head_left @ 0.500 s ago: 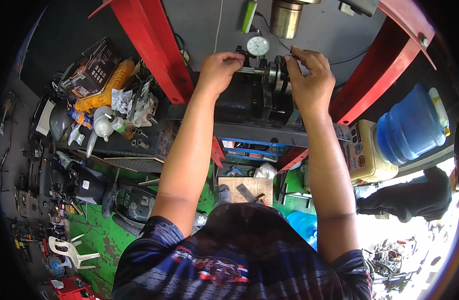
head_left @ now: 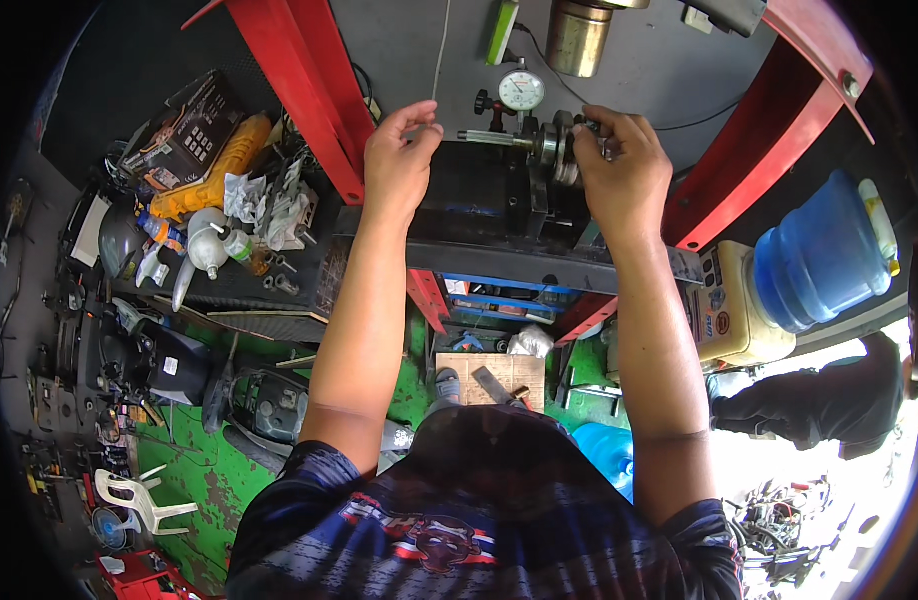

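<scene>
We see our 2 hands raised to a metal shaft (head_left: 494, 138) that lies level in a black stand (head_left: 499, 200) between 2 red posts. Our left hand (head_left: 399, 165) pinches the shaft's thin left end with thumb and fingers. Our right hand (head_left: 624, 170) is curled around the round metal part (head_left: 557, 150) at its right end. A dial gauge (head_left: 521, 90) stands just above the shaft. A blue water jug (head_left: 819, 255) sits well apart, to the right.

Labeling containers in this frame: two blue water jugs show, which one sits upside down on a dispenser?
The large blue water jug at right, inverted on the cream dispenser. The other blue jug sits low on the floor, between the person's arms.
</scene>
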Demonstrator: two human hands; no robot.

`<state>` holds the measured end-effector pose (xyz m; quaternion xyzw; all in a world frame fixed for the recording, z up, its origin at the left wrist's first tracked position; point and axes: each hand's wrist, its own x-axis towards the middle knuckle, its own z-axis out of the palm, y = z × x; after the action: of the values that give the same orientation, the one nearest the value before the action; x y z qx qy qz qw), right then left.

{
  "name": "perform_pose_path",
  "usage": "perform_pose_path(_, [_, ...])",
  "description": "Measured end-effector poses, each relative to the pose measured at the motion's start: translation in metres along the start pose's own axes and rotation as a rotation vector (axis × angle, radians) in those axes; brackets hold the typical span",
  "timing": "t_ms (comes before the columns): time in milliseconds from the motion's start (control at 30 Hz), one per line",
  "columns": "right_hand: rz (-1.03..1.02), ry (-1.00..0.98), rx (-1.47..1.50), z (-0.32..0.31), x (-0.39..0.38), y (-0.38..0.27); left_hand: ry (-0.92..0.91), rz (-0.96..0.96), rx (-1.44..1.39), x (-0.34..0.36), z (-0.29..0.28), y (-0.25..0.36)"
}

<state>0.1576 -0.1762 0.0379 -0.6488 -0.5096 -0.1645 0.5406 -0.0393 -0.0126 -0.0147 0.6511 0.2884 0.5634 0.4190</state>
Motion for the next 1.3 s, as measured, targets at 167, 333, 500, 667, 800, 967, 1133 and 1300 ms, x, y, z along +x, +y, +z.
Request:
perform_pose_path(167, [-0.121, 0.159, 0.03, -0.002, 0.005, -0.001, 0.084, 0.069, 0.151, -0.034, -0.004, 0.015])
perform_pose_path(333, [-0.108, 0.028, -0.003, 0.005, 0.005, 0.021, 0.139, 0.122, 0.074, -0.068, -0.016, 0.0])
perform_pose_path(500, [-0.031, -0.097, -0.003, -0.006, 0.006, 0.014, 0.057, 0.164, 0.203, -0.066, -0.035, -0.022])
perform_pose_path(667, [-0.069, 0.086, 0.09, -0.009, 0.017, 0.003, -0.066, 0.237, 0.351, -0.045, -0.029, -0.038])
perform_pose_path(800, [-0.039, 0.053, 0.075, 0.008, 0.013, 0.018, -0.115, 0.248, 0.388, -0.043, -0.023, -0.053])
perform_pose_path(967, [0.061, -0.036, -0.012, 0.005, 0.0, 0.016, -0.116, 0.301, 0.526, -0.038, -0.024, -0.058])
perform_pose_path(1133, [-0.027, 0.225, 0.02, 0.003, 0.001, 0.0, -0.173, 0.337, 0.617, -0.036, -0.021, -0.065])
perform_pose_path(1300, [0.015, 0.083, -0.083, 0.019, -0.004, 0.029, -0.157, 0.31, 0.718, -0.036, -0.019, -0.066])
